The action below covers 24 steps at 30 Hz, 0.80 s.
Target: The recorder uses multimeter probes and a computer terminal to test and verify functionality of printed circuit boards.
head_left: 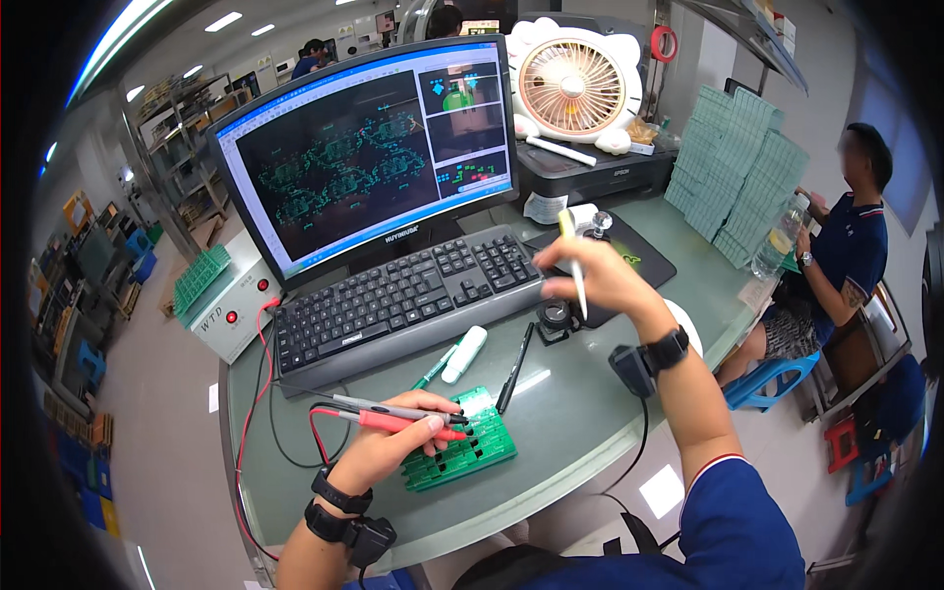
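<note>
The desk [580, 413] comes first: smooth, greenish and glossy, its near edge bowed by the lens. Nothing visible clamps anything to that slick top, so a sideways push could make light items skate.

The monitor [364, 152], glossy-framed, stands toward the far edge. In front of it sits the keyboard [408, 300], matte black plastic with rows of square keys; a dropped arm or tool could press some of them.

Near the left far corner is a pale, hard-sided box [236, 305] with red sockets. A thin, flexible red lead [240, 472] runs along the left edge, where a snag could tug it.

The board [462, 460], flat, green and rectangular with small black parts, lies between keyboard and near edge, left of the middle. It might turn under uneven pressure.

The right hand [595, 280], over the keyboard's right end, is partly curled, with a pen held between thumb and fingers. The left hand [393, 442] closes on two slim plastic probes above the board: the red probe [379, 420] and the grey probe [379, 405]. Their ends sit close together, so a slip could bridge neighbouring points; I cannot tell whether they touch the board.

Smallest are the slender black marker [515, 367], just beside the board, and the white, yellow-ended pen [578, 283], which could mark things if dropped.
</note>
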Motion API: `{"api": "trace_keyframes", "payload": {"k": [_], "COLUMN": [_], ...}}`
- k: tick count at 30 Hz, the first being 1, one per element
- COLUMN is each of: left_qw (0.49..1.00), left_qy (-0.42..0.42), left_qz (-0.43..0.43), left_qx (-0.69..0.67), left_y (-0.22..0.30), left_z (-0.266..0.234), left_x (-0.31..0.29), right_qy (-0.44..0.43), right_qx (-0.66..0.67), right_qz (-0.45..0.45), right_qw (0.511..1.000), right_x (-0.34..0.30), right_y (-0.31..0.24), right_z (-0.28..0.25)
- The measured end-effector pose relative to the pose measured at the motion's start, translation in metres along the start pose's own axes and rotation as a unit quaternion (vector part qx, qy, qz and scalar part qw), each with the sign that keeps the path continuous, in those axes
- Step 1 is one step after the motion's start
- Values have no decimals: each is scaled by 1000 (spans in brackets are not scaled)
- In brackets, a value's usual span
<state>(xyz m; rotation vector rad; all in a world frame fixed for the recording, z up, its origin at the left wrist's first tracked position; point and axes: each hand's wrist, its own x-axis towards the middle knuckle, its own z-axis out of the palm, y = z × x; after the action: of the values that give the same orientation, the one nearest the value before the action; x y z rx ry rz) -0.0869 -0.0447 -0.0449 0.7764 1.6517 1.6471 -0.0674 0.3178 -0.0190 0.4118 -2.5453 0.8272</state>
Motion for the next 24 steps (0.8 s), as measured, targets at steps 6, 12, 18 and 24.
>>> {"api": "trace_keyframes", "payload": {"k": [6,12,18,24], "left_qw": [1000,999,1000,1000], "left_qy": [1,-25,-7,-9], "left_qz": [-8,-8,4,0], "left_qx": [19,31,19,20], "left_y": [1,3,-1,0], "left_z": [-2,2,0,2], "left_x": [-3,1,-1,1], "right_qy": [-228,-191,-54,-156], "right_qx": [-125,-139,-106,-176], "right_qz": [-173,-118,-100,138], "right_qw": [950,964,988,962], "right_x": [-13,-1,9,-21], "right_y": [-56,-41,-44,-25], "right_z": [57,70,56,-11]}}
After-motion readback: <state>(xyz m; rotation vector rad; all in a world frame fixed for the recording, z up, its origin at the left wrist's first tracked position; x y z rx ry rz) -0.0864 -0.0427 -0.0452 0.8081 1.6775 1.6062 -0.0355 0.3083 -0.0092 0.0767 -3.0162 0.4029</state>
